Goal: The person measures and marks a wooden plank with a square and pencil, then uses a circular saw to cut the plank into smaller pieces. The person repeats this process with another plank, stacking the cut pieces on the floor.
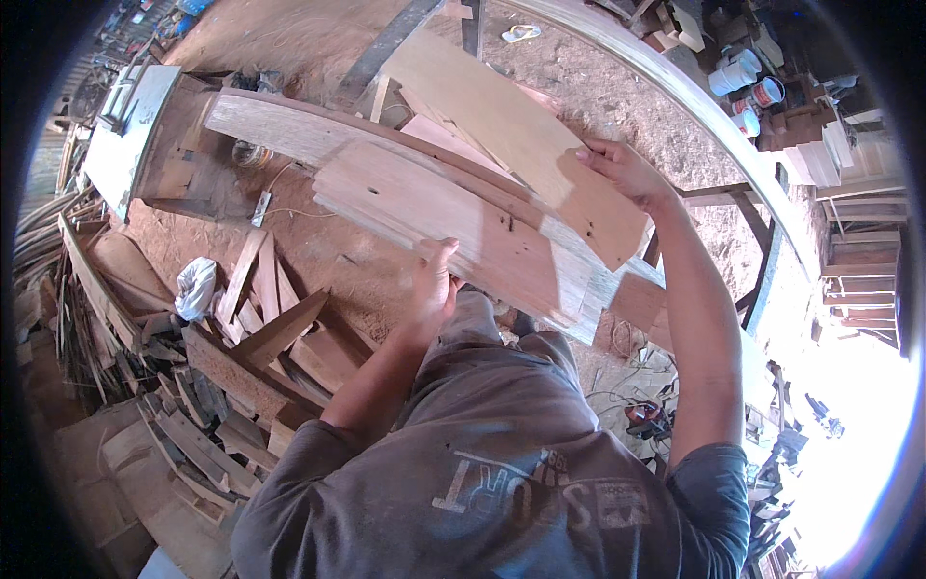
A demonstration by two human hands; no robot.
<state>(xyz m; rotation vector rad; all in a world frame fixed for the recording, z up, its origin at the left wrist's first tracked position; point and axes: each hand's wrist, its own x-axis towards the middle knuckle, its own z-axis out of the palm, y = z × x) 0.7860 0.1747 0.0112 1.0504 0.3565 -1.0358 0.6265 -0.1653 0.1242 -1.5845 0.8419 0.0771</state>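
A long tan board (502, 116) slants over the workpiece stack, its far end up and to the left. My right hand (622, 174) grips it by the long right edge near its closer end, thumb on the upper face. Under it lie pinkish boards (415, 198), stacked in layers with a small dark hole and dark marks on top. At the near edge of that stack is my left hand (436, 280), thumb on top and fingers curled round the edge, partly hidden. A long pale plank (280, 121) runs beneath the boards.
Scrap wood (260, 357) is heaped at the left, beside a white bag (197, 288). A tilted pale panel (130, 140) stands at the far left. A long curved-looking beam (675, 72) crosses the right side. Buckets (738, 77) and a sandal (521, 34) are farther off.
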